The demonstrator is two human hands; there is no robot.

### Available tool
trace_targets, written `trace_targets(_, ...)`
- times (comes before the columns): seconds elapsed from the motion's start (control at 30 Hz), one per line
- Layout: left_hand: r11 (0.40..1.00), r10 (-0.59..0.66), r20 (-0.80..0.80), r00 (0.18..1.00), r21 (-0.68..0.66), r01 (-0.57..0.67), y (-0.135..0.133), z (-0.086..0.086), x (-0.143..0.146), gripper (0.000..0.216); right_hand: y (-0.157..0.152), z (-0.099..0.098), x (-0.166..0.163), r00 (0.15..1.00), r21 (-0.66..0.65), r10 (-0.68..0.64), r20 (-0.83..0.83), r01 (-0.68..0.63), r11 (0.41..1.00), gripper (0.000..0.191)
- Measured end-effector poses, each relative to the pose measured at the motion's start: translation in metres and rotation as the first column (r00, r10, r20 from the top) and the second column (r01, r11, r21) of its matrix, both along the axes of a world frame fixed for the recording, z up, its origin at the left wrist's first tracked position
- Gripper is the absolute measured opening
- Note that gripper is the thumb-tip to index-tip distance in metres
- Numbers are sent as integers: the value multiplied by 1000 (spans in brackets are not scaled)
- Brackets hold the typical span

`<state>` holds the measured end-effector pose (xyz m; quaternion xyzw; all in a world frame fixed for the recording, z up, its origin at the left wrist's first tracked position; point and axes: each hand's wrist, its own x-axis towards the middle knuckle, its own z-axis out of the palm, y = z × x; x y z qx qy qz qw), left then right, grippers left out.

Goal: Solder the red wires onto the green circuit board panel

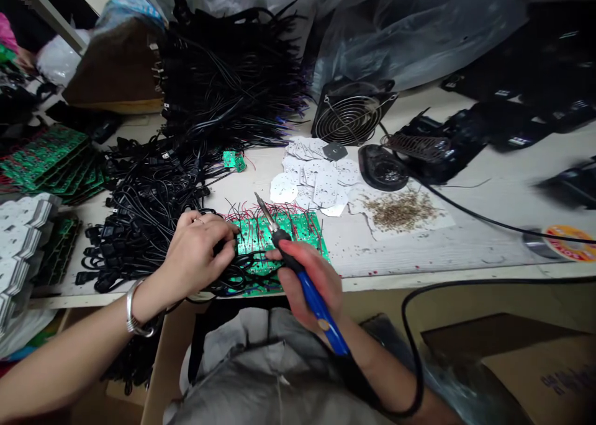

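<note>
My right hand (314, 282) is wrapped round a blue-handled soldering iron (313, 298), its metal tip pointing up and away over the boards. Under the tip lies a panel of green circuit boards (302, 229) with thin red and black wires standing along it. At the panel's left edge, my left hand (198, 248) has its fingers curled over a black cable; their tips are partly hidden. Loops of black power cable (242, 270) lie across the panel's near left part, between my hands.
Heaps of black power cords (233, 71) fill the left and back. A small fan (351, 115), white plates (326, 183), a soldering iron stand (419, 144) and solder scraps (400, 211) lie beyond the panel. The iron's cord (407, 326) loops at right. Stacked circuit boards (51, 158) stand left.
</note>
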<state>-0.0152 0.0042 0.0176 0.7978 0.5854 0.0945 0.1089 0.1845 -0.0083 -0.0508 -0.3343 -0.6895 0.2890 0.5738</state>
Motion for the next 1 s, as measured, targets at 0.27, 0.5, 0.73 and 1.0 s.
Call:
trace_targets(0.27,998,49,3,999,41,-49,-2,-6,1,17,-1,4,12,986,-224,-115,-118,86,971,19)
trace_targets(0.5,994,14,-26,1000,108,-11,-3,-11,0,15,2,12,-1,993,-173,-116,20,118,978,20)
trace_targets(0.73,987,5,-24,1000,159,-1,-3,-13,2,16,-1,10,-5,995,-115,-94,24,96,989,16)
trace_targets(1.0,987,5,-28,1000,158,-1,-3,-14,1,15,-2,8,-8,991,-112,-136,14,136,984,16)
